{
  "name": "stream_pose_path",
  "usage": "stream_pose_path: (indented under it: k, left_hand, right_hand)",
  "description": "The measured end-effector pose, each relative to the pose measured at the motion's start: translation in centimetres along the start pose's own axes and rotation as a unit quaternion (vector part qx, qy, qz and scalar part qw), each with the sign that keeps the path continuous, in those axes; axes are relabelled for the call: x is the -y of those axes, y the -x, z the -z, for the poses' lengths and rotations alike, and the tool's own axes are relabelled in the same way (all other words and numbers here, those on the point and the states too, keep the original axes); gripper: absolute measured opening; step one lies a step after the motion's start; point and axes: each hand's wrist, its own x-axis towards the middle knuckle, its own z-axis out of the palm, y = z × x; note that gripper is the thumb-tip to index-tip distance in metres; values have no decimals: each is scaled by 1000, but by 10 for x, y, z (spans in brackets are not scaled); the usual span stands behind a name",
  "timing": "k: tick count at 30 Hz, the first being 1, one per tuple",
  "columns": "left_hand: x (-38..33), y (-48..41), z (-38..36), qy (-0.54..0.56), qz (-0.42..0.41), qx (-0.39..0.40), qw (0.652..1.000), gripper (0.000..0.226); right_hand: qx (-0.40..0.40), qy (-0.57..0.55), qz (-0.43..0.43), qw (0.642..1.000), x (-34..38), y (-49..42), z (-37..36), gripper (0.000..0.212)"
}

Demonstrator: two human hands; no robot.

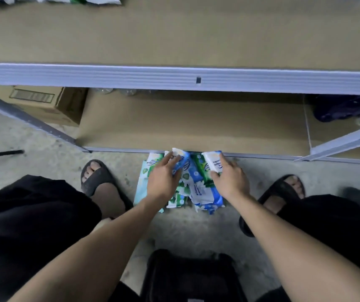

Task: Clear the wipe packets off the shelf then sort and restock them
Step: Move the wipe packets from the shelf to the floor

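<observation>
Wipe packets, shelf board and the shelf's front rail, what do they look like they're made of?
Wipe packets: likely soft printed plastic film; they crumple and show a slight sheen.
Shelf board: matte brown and flat, like fibreboard or cardboard; cannot tell which.
Front rail: ribbed pale metal, probably painted steel, with a slot in it.

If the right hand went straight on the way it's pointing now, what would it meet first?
Probably the bottom shelf's front rail: the right hand points at it, its packet leading. If the hand is above the rail, it would pass over onto the cardboard liner; height is unclear.
</observation>
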Motion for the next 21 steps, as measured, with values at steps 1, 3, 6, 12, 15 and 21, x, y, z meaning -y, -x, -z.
stream_pose_path:
  k: [1,3,6,12,15,21]
  left_hand:
    - [-1,-7,-6,-1,2,9,1000,44]
    - [0,-21,-20,-16,10,46,999,48]
    - [7,-28,-44,-62,5,139,988,54]
    - [23,-12,-69,-74,-35,133,988,61]
    - [20,-3,-73,-81,-28,114,990,60]
    - [19,-10,-70,-126,-15,144,981,54]
  right_hand:
    - [4,1,-5,1000,0,-7,-5,67]
    - [12,-5,-14,1000,0,-18,-13,63]
    - [55,-23,-3,998,-4,-28,-31,54]
    - [68,-72,-5,995,-26,-17,-61,53]
    - [70,-81,-37,994,-30,-14,-65,53]
    - [96,-66,-64,991,-38,-22,-61,53]
